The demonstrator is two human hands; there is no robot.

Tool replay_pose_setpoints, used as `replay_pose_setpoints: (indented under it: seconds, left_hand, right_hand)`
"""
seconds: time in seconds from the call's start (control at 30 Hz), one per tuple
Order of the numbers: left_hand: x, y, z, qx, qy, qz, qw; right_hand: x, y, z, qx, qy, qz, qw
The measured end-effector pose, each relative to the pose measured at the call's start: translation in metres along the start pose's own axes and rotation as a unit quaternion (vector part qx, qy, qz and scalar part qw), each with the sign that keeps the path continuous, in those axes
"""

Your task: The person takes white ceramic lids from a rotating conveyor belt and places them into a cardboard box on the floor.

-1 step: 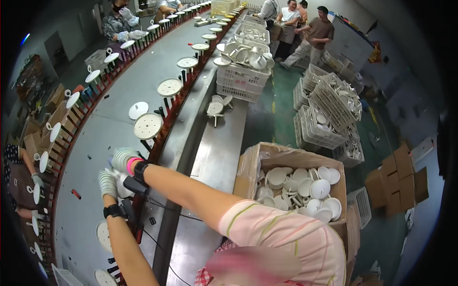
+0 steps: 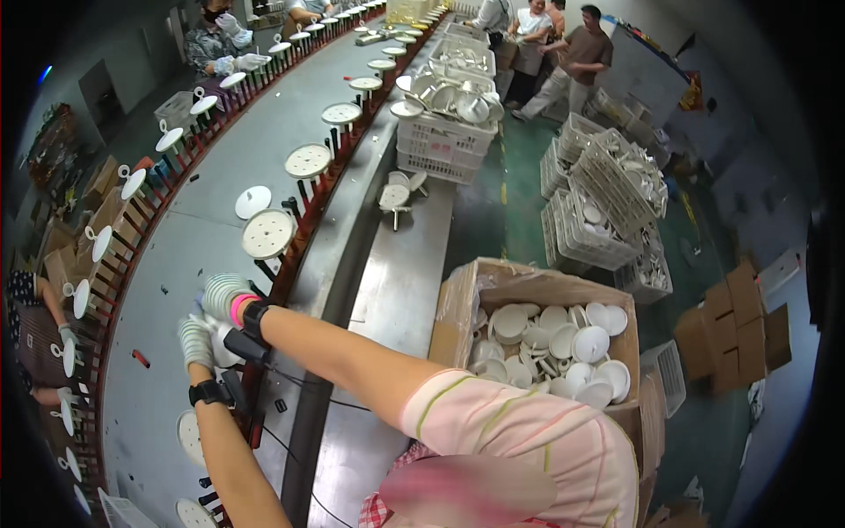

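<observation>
Both my hands wear white striped gloves and meet above the near rail of the grey table. My left hand [image 2: 195, 341] has its fingers curled inward, beside a partly hidden white disc [image 2: 225, 352]. My right hand [image 2: 226, 293] is bent over just beyond it, fingertips toward the left hand; what lies between them is hidden. Close past my right hand, a white disc with small holes [image 2: 269, 233] sits on a dark peg of the rail. A loose white disc [image 2: 253, 201] lies flat on the table. Behind my left wrist is another holed disc [image 2: 190, 436].
A carton [image 2: 451, 326] of white discs stands at my right, beyond a steel ledge [image 2: 396, 273]. White crates [image 2: 440, 150] of parts sit farther along; more crates [image 2: 590, 231] are stacked on the floor. Co-workers [image 2: 216, 53] sit across the table; several people [image 2: 585, 53] stand at the back.
Both hands stay together in nearly the same place. The holed discs along the near rail appear slightly farther left, and the whole view has shifted a little.
</observation>
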State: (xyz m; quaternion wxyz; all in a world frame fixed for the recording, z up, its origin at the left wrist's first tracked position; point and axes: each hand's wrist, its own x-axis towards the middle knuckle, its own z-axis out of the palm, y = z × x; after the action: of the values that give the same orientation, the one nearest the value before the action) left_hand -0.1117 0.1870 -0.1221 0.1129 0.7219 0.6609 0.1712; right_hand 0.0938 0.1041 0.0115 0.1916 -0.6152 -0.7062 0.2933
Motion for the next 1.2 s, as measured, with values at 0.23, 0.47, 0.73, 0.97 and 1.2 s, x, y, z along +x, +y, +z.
replay_pose_setpoints:
  seconds: [0.23,0.47,0.73,0.97,1.2]
  left_hand:
    - [-0.102,0.047,-0.053,0.014,0.149,-0.014,0.989]
    - [-0.314,0.094,-0.038,-0.01,0.123,0.055,0.991]
    - [-0.377,0.103,0.023,-0.126,-0.189,0.031,0.973]
    - [-0.37,0.161,0.025,-0.126,-0.24,0.079,0.959]
    - [-0.341,0.218,0.017,-0.206,-0.334,0.077,0.917]
  right_hand:
    - [-0.14,0.084,0.041,0.143,0.042,-0.34,0.929]
    - [-0.334,0.389,0.019,0.071,0.282,0.13,0.948]
    - [-0.441,0.53,0.084,-0.036,0.026,0.392,0.919]
    - [-0.42,0.478,0.124,-0.239,-0.121,0.202,0.942]
    - [-0.46,0.41,0.023,0.148,0.358,0.319,0.865]
